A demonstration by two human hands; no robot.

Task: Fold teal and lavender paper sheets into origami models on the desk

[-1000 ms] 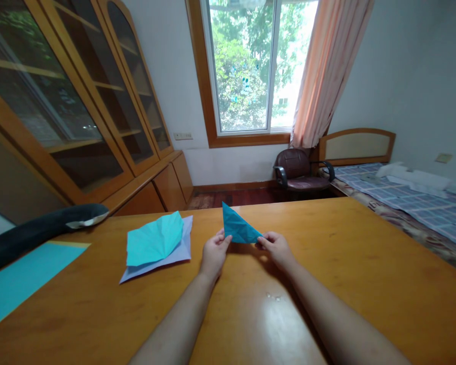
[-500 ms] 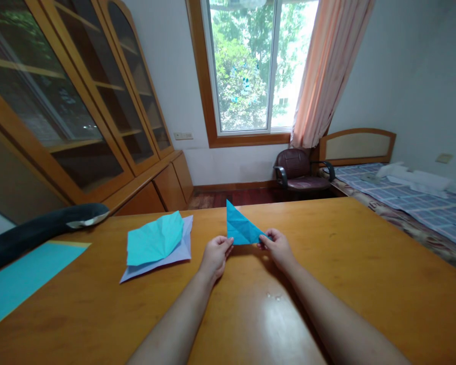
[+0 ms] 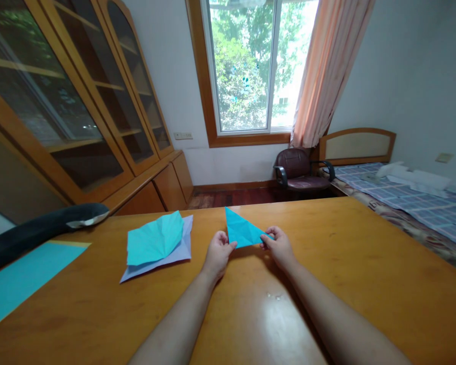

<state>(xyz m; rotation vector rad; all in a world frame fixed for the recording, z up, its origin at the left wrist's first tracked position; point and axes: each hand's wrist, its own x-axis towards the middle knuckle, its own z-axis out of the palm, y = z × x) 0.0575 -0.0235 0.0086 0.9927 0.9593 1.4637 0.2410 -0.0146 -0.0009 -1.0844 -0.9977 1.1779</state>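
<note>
Paper (image 3: pixel 244 233), creased and triangular, bridges the pinching fingers (image 3: pixel 275 231).

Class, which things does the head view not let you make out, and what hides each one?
All in the head view:
- Triangle: its far side faces away from the camera; the left hand and right hand cover parts of its lower corners.
- Purple sheet: its middle is hidden by the creased sheet.
- Flat sheet: cut off by the left edge.
- Blue marks: too small to identify.
</note>
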